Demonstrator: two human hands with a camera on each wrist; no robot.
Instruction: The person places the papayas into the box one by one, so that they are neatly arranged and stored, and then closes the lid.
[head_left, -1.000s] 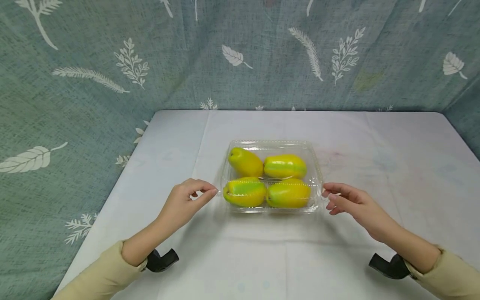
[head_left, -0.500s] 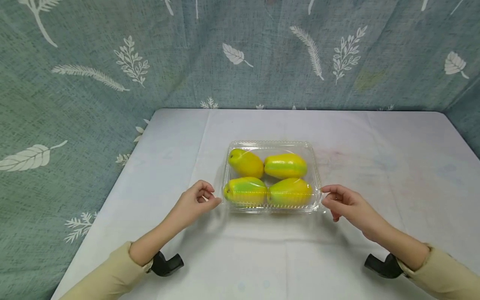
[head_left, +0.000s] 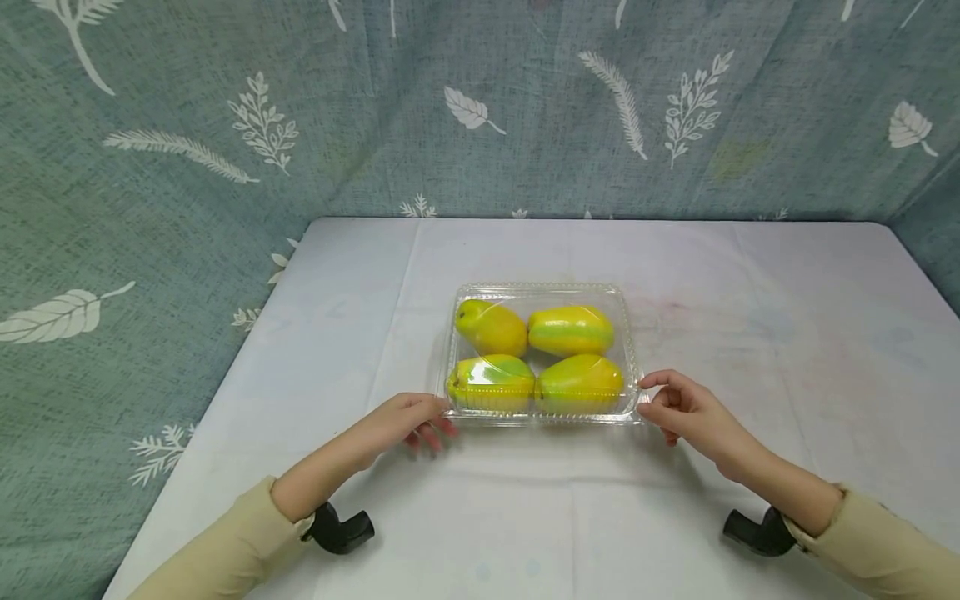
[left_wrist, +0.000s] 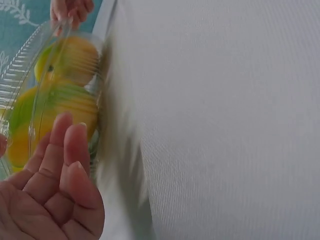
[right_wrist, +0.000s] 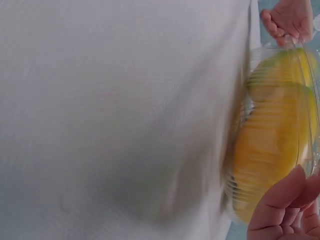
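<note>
A clear plastic clamshell box [head_left: 547,421] lies on the table with several yellow-green fruits [head_left: 570,332], shaped like mangoes or small papayas, inside. Its transparent lid [head_left: 542,367] covers them, the front edge close over the base rim. At the front left corner my left hand [head_left: 401,429] has its thumb on top of the rim and its other fingers lower, loosely extended. In the left wrist view those fingers [left_wrist: 75,145] stand beside the box's side. My right hand [head_left: 690,417] pinches the front right corner between thumb and index finger; the right wrist view shows the thumb [right_wrist: 282,195] at the rim.
A white cloth [head_left: 517,517] covers the table. Blue-green leaf-print fabric [head_left: 540,108] hangs behind the table and along its left side. A black wrist camera mount [head_left: 341,529] sits below each forearm, close over the cloth.
The lid's front edge has come down toward the base. My left hand has moved right and nearer, onto the front left corner, its fingers loosening. My right hand has shifted slightly left to the corner.
</note>
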